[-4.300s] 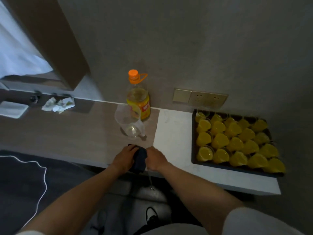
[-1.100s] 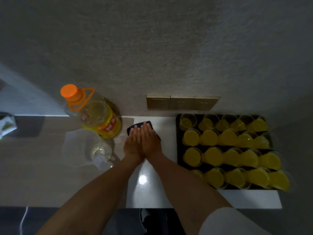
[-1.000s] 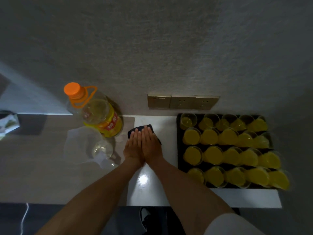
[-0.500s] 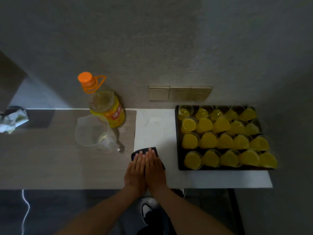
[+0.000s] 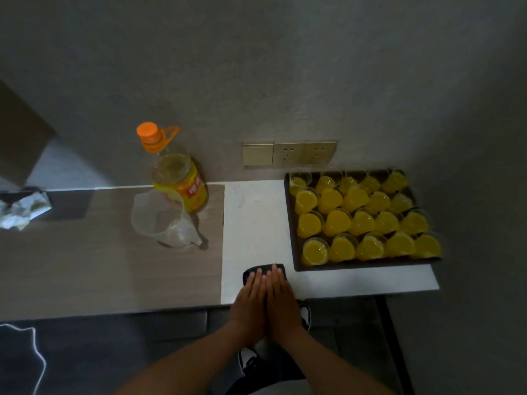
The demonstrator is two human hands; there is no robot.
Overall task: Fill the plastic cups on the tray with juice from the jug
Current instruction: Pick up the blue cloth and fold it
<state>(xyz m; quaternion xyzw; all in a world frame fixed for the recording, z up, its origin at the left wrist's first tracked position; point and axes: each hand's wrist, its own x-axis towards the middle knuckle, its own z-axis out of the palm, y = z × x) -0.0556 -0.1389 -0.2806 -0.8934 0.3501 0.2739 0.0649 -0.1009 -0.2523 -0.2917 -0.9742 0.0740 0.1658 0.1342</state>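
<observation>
Both hands have drawn the dark cloth (image 5: 263, 271) back from the wall side of the worktop (image 5: 108, 269) to its front edge; bottle, jug and tray sit as before, camera view aside; left hand (image 5: 251, 295) and right hand (image 5: 281, 293) lie flat side by side, fingers straight, pressing the cloth down on the white section, gripping nothing

Tray (image 5: 293, 220) at the right end of the worktop, against the wall under the sockets (image 5: 288, 152); every plastic cup (image 5: 309, 223) visible on it holds yellow juice, so filling looks complete (judgement from the levels seen); the clear jug (image 5: 165, 218) stands near the back edge on the wood-toned section, apparently almost drained, touching or just in front of the orange-capped bottle (image 5: 178, 181)

Step in hand, as judged: wiping the white surface; keep palms flat and pressure even, pull straight toward the front edge, stop short of letting the cloth slide off; keep the right hand clear of the tray's near-left corner, since a nudge could slop the full cups

Tray lies just right of and beyond the hands, not touching; jug well to their left, toward the wall; crumpled tissue (image 5: 21, 208) at the far left end
</observation>
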